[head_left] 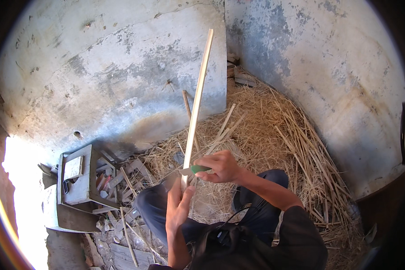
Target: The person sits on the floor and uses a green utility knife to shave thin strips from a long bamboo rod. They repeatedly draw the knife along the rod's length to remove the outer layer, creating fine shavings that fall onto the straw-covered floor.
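Taking the long pale strip (pixel 197 103) as the landmark, well to its left a grey overturned wooden frame (pixel 78 180) sits on the floor among scattered offcuts (pixel 121 177) and short sticks. Closer in, just left of the strip's lower end, the left hand (pixel 179 207) rises from the bottom edge and closes its grip round the bottom of the strip, fingers wrapped and thumb pressed alongside, holding it nearly upright so that it leans slightly right and its top reaches up against the weathered plaster wall (pixel 121 67). At the strip's base, just to its right, the right hand (pixel 220 167) is clenched on a green-handled knife (pixel 194 170), whose blade lies across the strip just above the left hand. The strip looks thin, light and fairly stiff, most likely split cane or bamboo: springy along its length, prone to splitting with the grain, and its edges may be sharp or splintery. A hold low down, below the blade and with fingers kept behind the cutting edge, seems the safest purchase. Behind and to the right of the strip, a deep heap of straw (pixel 283 139) fills the corner, with more cut canes (pixel 225 126) lying on it.
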### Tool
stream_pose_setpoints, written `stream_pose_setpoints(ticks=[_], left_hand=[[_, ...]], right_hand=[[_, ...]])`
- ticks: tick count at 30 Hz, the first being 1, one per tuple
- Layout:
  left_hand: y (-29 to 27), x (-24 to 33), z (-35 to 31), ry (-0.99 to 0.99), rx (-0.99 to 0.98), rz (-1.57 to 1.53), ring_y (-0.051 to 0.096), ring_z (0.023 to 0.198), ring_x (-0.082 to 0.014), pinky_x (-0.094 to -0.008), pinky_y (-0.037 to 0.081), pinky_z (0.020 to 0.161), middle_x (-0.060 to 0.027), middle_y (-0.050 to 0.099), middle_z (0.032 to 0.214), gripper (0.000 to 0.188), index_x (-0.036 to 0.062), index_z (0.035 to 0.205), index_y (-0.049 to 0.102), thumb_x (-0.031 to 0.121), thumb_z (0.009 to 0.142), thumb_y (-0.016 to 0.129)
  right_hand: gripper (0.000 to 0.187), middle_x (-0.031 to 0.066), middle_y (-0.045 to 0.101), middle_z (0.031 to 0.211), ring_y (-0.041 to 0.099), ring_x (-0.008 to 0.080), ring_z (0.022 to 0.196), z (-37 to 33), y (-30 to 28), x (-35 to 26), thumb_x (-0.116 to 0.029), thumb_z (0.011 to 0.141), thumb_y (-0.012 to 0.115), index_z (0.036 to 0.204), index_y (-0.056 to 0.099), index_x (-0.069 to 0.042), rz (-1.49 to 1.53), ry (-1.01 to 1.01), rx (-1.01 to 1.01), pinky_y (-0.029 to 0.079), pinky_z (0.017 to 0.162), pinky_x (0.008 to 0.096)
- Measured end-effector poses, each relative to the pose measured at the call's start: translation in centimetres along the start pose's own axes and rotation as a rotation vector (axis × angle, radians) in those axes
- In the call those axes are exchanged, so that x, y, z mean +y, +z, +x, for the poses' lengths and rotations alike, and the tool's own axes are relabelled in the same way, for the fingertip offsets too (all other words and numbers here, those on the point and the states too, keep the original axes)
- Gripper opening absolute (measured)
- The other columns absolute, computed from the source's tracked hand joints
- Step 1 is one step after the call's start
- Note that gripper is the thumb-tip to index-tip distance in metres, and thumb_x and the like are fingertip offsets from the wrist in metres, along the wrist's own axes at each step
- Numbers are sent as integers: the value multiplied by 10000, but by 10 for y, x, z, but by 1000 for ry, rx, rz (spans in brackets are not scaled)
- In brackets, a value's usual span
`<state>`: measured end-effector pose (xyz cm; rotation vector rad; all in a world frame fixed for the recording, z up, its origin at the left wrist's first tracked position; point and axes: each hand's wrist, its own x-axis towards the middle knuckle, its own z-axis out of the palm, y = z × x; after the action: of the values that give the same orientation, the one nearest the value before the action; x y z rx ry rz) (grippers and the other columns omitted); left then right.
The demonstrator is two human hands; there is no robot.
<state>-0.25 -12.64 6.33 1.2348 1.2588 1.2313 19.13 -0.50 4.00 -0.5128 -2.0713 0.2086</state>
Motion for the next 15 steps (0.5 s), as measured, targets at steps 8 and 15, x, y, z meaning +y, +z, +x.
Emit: stream_pose_setpoints(ticks=[8,15], left_hand=[[0,-7,5,129,1,176,441,693,-100,-328,387,595,-36,501,745,95,-6,1034,569,21,975,639],[6,2,-2,90,2,177,457,662,-149,-368,407,603,-78,527,736,70,-12,992,529,22,972,587]], right_hand=[[308,33,773,791,719,199,593,3,-4,0,-397,956,735,973,789,-95,-80,28,-11,556,534,332],[285,4,756,750,691,172,541,6,-9,3,-385,927,759,984,803,-110,-110,-5,96,530,495,322]])
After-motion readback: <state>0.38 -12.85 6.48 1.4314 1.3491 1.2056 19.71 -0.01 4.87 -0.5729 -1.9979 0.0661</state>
